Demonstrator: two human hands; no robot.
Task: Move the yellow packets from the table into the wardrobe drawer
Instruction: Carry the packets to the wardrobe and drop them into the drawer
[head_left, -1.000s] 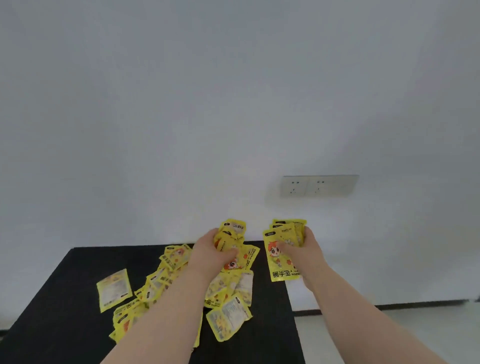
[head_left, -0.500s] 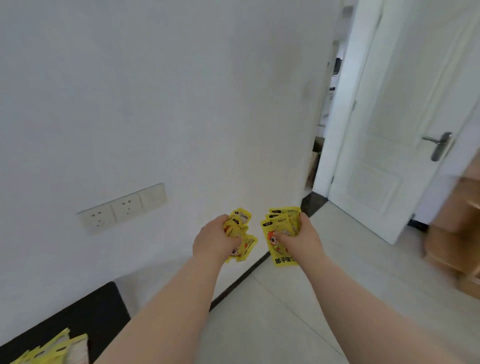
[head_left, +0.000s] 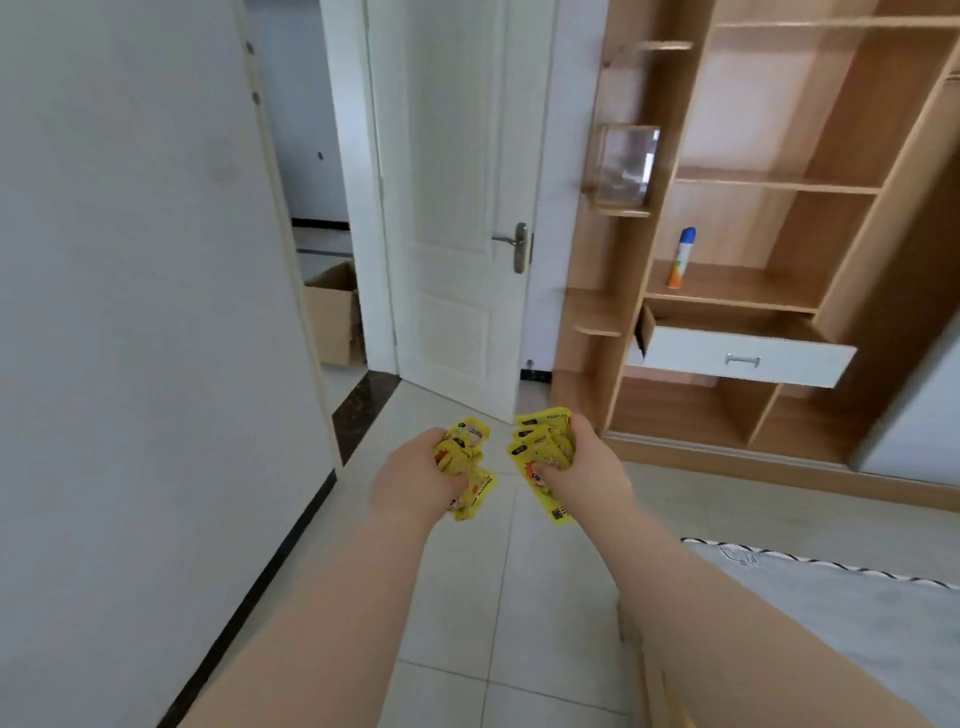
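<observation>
Far left is a plain white wall (head_left: 130, 312), then an open doorway with a cardboard box (head_left: 332, 312) sitting just past it. Next to that the white door (head_left: 452, 182) stands swung open, metal handle (head_left: 514, 247) facing the room. Low in the middle, the person's left hand (head_left: 415, 480) is clenched round a crumpled bunch (head_left: 467, 454) of yellow packets, and just beside it the right hand (head_left: 589, 470) grips a fanned stack (head_left: 540, 449) of them, thumb pressed on the front. Both lots hang in the air over the tile floor (head_left: 467, 597), well apart from the wardrobe (head_left: 841, 156). That has a clear jar (head_left: 623, 161) on a side shelf, a spray can (head_left: 681, 257) further in, and right under the can the white drawer (head_left: 743, 358) pulled out. Tile floor lies between the hands and the drawer; a bed (head_left: 831, 623) corner pokes in at bottom right.
</observation>
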